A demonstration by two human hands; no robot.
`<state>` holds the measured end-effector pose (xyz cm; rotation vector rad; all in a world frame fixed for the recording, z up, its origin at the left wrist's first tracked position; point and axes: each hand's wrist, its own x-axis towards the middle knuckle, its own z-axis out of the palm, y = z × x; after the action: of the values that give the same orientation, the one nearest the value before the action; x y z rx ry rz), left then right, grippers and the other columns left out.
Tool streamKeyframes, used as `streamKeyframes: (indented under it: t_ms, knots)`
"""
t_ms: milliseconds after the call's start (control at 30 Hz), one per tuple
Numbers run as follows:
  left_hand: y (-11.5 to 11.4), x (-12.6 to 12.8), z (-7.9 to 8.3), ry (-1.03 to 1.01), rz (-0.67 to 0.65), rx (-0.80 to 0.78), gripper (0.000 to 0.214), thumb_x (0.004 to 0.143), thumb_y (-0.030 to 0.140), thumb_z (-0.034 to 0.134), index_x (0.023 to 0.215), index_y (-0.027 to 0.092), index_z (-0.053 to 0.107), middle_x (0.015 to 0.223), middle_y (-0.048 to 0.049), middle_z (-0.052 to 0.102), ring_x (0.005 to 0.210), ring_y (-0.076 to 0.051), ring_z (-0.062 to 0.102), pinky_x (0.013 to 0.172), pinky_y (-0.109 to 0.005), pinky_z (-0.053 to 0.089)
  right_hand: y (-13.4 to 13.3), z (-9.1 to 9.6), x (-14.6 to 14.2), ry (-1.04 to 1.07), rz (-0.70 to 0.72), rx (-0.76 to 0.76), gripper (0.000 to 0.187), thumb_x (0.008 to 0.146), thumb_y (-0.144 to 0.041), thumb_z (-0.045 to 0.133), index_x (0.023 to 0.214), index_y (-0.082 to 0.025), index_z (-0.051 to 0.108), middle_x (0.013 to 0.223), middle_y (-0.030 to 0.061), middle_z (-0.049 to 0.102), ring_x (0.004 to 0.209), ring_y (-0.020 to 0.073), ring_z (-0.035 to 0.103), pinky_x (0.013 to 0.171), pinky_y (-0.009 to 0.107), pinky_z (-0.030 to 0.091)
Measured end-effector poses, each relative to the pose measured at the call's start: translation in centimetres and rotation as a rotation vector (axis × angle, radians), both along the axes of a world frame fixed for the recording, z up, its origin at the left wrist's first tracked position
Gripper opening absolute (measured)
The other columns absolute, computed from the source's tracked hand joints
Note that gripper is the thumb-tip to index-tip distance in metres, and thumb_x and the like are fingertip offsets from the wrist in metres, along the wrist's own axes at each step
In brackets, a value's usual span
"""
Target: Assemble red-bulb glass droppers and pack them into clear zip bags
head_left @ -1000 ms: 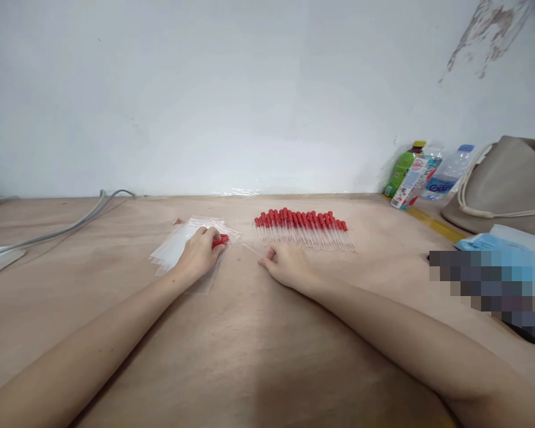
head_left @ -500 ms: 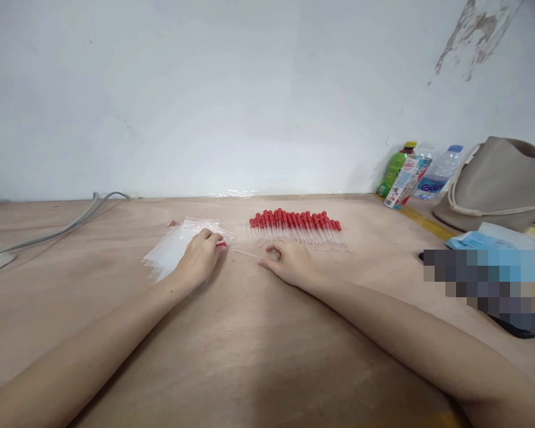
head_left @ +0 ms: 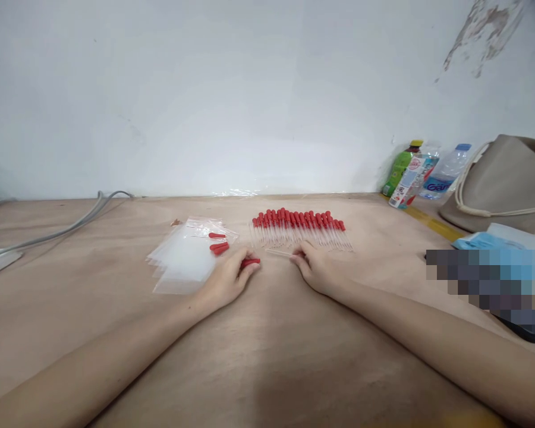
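Between the fingers of my left hand (head_left: 234,274) is a red rubber dropper bulb (head_left: 251,261), pointing right. My right hand (head_left: 311,267) pinches a thin clear dropper tube (head_left: 279,252), which points left toward the bulb; the two are apart. Loose red bulbs (head_left: 219,248) lie on a fanned stack of clear plastic bags (head_left: 178,255), left of and behind my left hand. Beyond my right hand, a row of droppers (head_left: 301,221) lies side by side, red bulbs toward the wall and clear tubes toward me.
A grey cable (head_left: 78,224) runs along the left of the wooden table (head_left: 232,362). At the back right stand a green bottle (head_left: 401,169), a carton (head_left: 412,181), a water bottle (head_left: 448,172) and a grey-beige bag (head_left: 499,184). A blue packet (head_left: 477,241) lies in front.
My left hand has moved right, off the bags, and now holds a red bulb. Red bulbs on the bags are uncovered. My right hand, with the tube, is slightly further right in view.
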<state>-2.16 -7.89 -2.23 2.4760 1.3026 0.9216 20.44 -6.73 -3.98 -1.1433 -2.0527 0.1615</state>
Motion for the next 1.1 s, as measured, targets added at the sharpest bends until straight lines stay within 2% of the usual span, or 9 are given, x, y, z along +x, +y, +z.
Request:
streamKeyframes:
  t_ms: [133, 233, 300, 467, 767, 1100]
  knots:
    - [0.3, 0.3, -0.3, -0.087, -0.021, -0.087, 0.019, 0.082, 0.031, 0.049, 0.093, 0.017, 0.056, 0.086, -0.0039, 0.063, 0.078, -0.017, 0.058, 0.069, -0.028, 0.046, 0.0, -0.4, 1.2, 0.089, -0.012, -0.01, 0.009, 0.081, -0.019, 0.046, 0.085, -0.017, 0.053, 0.078, 0.0046, 0.059, 0.073, 0.0151, 0.054, 0.066, 0.028, 0.044]
    - [0.5, 0.2, -0.5, -0.143, -0.029, -0.112, 0.023, 0.082, 0.031, 0.05, 0.098, 0.017, 0.058, 0.09, -0.0046, 0.065, 0.08, -0.017, 0.059, 0.071, -0.028, 0.046, 0.0, -0.4, 0.9, 0.116, 0.073, 0.037, 0.022, 0.083, -0.02, 0.042, 0.101, -0.018, 0.055, 0.091, 0.0069, 0.061, 0.083, 0.0167, 0.056, 0.074, 0.031, 0.045]
    - [0.6, 0.1, -0.5, -0.134, -0.033, -0.115, 0.022, 0.082, 0.032, 0.05, 0.095, 0.018, 0.06, 0.089, -0.0036, 0.065, 0.078, -0.017, 0.06, 0.069, -0.028, 0.046, -0.2, -0.3, 0.4, 0.125, 0.142, 0.055, 0.025, 0.085, -0.02, 0.04, 0.104, -0.019, 0.056, 0.095, 0.0071, 0.06, 0.087, 0.0168, 0.056, 0.078, 0.032, 0.045]
    - [0.8, 0.0, -0.8, -0.136, -0.02, -0.128, 0.021, 0.082, 0.032, 0.05, 0.091, 0.017, 0.061, 0.079, -0.002, 0.065, 0.07, -0.015, 0.059, 0.064, -0.026, 0.046, -0.8, 0.1, -0.2, 0.108, 0.24, 0.055, 0.026, 0.086, -0.02, 0.04, 0.104, -0.021, 0.059, 0.09, 0.0058, 0.059, 0.084, 0.0147, 0.055, 0.075, 0.03, 0.046]
    - [0.7, 0.1, -0.7, -0.159, -0.073, -0.129, 0.021, 0.082, 0.032, 0.051, 0.086, 0.016, 0.063, 0.075, -0.0018, 0.065, 0.067, -0.014, 0.058, 0.061, -0.023, 0.045, -0.6, 0.0, -0.1, 0.085, 0.278, -0.014, 0.023, 0.085, -0.026, 0.045, 0.098, -0.021, 0.064, 0.078, 0.0042, 0.06, 0.071, 0.0131, 0.054, 0.066, 0.027, 0.045]
    - [0.3, 0.1, -0.6, -0.118, -0.121, -0.191, 0.019, 0.081, 0.03, 0.051, 0.087, 0.019, 0.066, 0.083, 0.0005, 0.068, 0.074, -0.014, 0.062, 0.067, -0.022, 0.048, 0.0, 0.0, 0.4, -0.061, 0.271, 0.027, 0.018, 0.084, -0.023, 0.049, 0.088, -0.023, 0.066, 0.077, 0.0016, 0.062, 0.069, 0.0118, 0.054, 0.078, 0.035, 0.031]
